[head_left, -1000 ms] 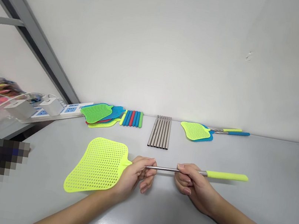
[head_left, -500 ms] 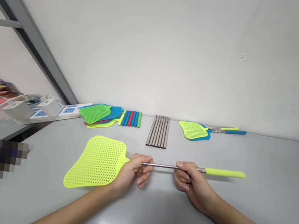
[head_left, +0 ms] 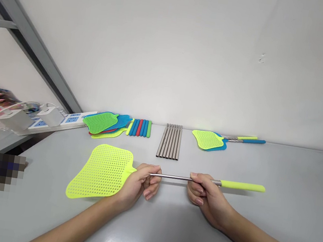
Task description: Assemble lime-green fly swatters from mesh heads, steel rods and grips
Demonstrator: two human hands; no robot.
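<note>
A yellow-green fly swatter point(head_left: 102, 173) is held level across both hands above the grey table. My left hand point(head_left: 139, 184) is closed round its thin metal rod, close to the perforated head. Further right, my right hand point(head_left: 206, 194) pinches the rod beside the thicker metal collar, where the yellow-green grip point(head_left: 242, 186) begins. A bare length of metal rod point(head_left: 175, 177) shows between the two hands. Behind them lie a row of several metal tubes point(head_left: 169, 142) and a row of coloured handle grips point(head_left: 139, 127).
Loose swatter heads point(head_left: 100, 123) in green, blue, red and yellow are stacked at the back left. Two swatters with rods and grips point(head_left: 207, 140) lie at the back right, near the wall. A power strip point(head_left: 72, 119) with white adapters point(head_left: 49, 115) sits on the left.
My left hand and the swatter head have moved slightly left, so a little more rod shows between my hands. My right hand has hardly moved.
</note>
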